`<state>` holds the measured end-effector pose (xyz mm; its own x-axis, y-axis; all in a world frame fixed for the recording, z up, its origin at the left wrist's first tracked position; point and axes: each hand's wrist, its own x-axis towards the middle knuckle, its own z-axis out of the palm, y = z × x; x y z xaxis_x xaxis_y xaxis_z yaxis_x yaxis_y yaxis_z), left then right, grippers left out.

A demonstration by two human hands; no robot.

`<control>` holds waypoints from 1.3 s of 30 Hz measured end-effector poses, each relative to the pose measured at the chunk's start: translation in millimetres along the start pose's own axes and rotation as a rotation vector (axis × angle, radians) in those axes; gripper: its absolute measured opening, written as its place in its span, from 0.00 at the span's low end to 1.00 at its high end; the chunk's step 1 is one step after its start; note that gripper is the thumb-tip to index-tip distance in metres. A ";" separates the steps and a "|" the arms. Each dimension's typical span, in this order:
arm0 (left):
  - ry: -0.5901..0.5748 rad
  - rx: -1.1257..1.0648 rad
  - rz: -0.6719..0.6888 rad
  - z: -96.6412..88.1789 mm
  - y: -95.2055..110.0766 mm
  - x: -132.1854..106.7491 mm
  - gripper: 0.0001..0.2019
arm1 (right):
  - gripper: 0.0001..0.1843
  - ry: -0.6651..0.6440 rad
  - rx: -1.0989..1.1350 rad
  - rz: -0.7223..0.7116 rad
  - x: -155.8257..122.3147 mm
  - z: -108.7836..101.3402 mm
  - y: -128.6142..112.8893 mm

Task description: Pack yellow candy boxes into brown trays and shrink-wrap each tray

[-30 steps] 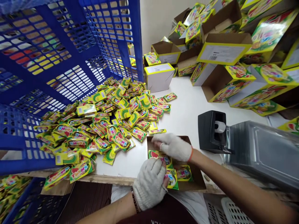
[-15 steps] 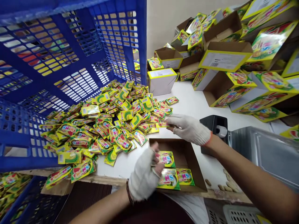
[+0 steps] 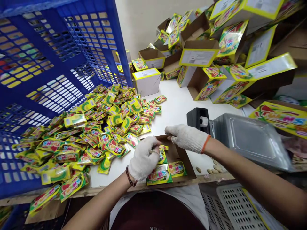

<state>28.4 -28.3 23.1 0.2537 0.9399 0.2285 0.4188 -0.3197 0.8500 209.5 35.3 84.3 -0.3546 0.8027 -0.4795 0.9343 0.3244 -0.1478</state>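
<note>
My left hand (image 3: pixel 144 158), in a white fingerless glove, is over the left side of a shallow brown cardboard box (image 3: pixel 191 166). Its fingers are curled in, and what they may hold is hidden. A small yellow packet (image 3: pixel 164 148) shows right beside its fingertips. My right hand (image 3: pixel 188 138), gloved alike with an orange cuff, is above the box's far right edge, fingers bent together; anything in them is hidden. Inside the box lie flat yellow-green packets printed TWINS (image 3: pixel 159 175), one of them partly under my left hand.
A heap of similar packets (image 3: pixel 105 127) spills from a tipped blue plastic crate (image 3: pixel 96 38) at the left. Empty printed cartons (image 3: pixel 199 57) pile up at the back right. A black tape dispenser (image 3: pixel 198 118) and a clear plastic container (image 3: pixel 251 140) stand to the right.
My right hand has come away from the heap's edge to the box's far side. My left hand's fingers are more curled. The view has swung to the right.
</note>
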 end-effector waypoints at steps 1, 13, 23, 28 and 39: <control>-0.055 0.129 0.087 2.8 -2.9 -6.8 0.08 | 0.16 -0.032 -0.017 0.007 2.3 8.2 -1.7; 0.136 -0.103 -0.249 -20.1 -14.6 -1.8 0.15 | 0.16 0.125 0.301 0.023 -10.7 19.4 19.0; -0.035 -0.404 -0.282 -7.9 -3.3 29.3 0.13 | 0.16 0.734 0.484 -0.179 -32.1 14.8 27.7; 0.152 -0.381 -0.154 0.9 5.5 22.9 0.11 | 0.15 0.832 0.216 -0.262 -34.4 -0.9 17.5; 0.053 -0.447 -0.225 11.6 5.6 9.7 0.19 | 0.19 0.558 1.183 -0.326 -16.3 35.4 7.3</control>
<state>43.3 -22.4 24.6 0.1502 0.9882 0.0305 0.0402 -0.0369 0.9985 223.3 6.8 60.4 -0.2682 0.9590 0.0911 0.1756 0.1417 -0.9742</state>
